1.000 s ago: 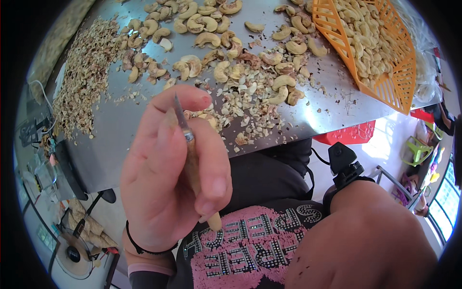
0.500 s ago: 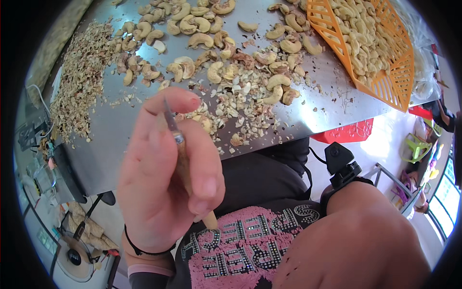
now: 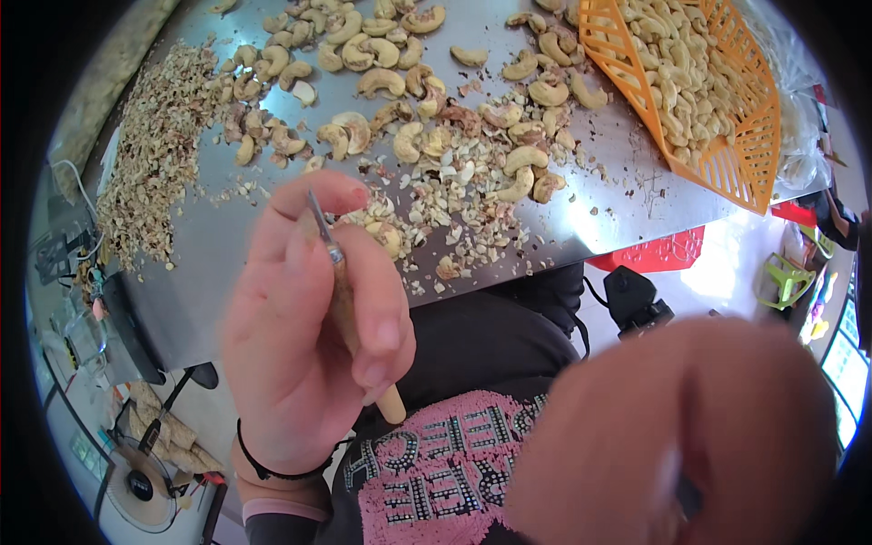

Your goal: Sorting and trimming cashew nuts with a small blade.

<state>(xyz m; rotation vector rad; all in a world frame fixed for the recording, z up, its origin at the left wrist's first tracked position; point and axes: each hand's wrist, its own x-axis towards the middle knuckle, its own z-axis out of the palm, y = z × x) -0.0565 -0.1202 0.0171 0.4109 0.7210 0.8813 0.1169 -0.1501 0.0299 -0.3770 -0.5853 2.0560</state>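
Note:
My left hand [image 3: 291, 336] is raised in front of the table's near edge. Its fingers are curled round a small knife [image 3: 341, 300] with a short, narrow metal blade and a pale wooden handle, blade end up. Close to the camera at the lower right is my right hand [image 3: 672, 427], large and smeared by motion, so its fingers and anything in them cannot be made out. Whole cashew nuts [image 3: 381, 82] lie scattered on the metal table [image 3: 204, 295] beyond my left hand. Among the nearer ones are broken skin and nut flakes [image 3: 468, 213].
An orange slatted basket [image 3: 758, 168] full of pale cashews stands at the far right. Fine peelings [image 3: 150, 173] are heaped at the left. A red container [image 3: 654, 250] is below the table's right edge. A black device [image 3: 631, 295] sits behind my right hand, and a fan [image 3: 141, 486] stands lower left.
My right hand has come up closer to the camera and covers more of the lower right. My left hand has barely shifted, still holding the knife. The cashews look the same.

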